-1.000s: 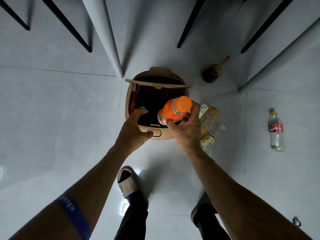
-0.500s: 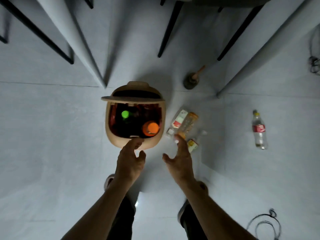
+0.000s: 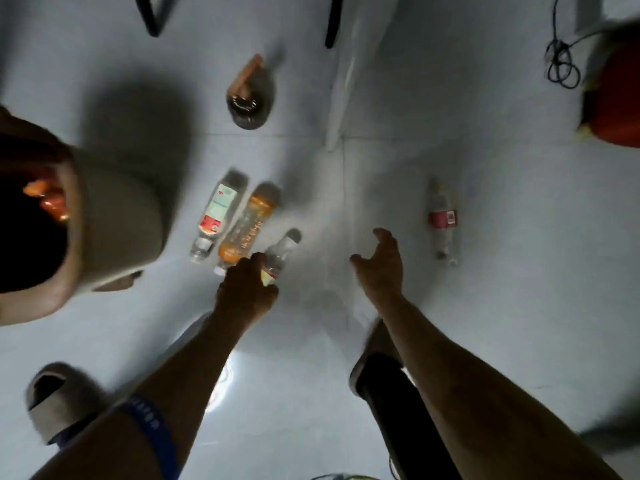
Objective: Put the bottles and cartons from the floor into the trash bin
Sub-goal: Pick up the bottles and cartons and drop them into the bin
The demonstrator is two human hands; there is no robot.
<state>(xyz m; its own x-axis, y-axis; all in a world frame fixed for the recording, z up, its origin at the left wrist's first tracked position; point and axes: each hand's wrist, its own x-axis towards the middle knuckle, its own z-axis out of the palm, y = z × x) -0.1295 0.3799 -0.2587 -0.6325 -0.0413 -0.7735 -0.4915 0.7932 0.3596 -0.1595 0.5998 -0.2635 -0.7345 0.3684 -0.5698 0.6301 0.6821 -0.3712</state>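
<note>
Fingers (image 3: 256,263) now reach the clear bottle (image 3: 281,254).

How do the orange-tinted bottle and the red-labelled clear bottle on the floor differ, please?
The orange-tinted bottle lies tilted among a cluster beside the trash bin, while the red-labelled bottle lies alone, further right. The first looks amber throughout; the second is clear with a red band. The left hand reaches near the first. Both lie flat.
</note>
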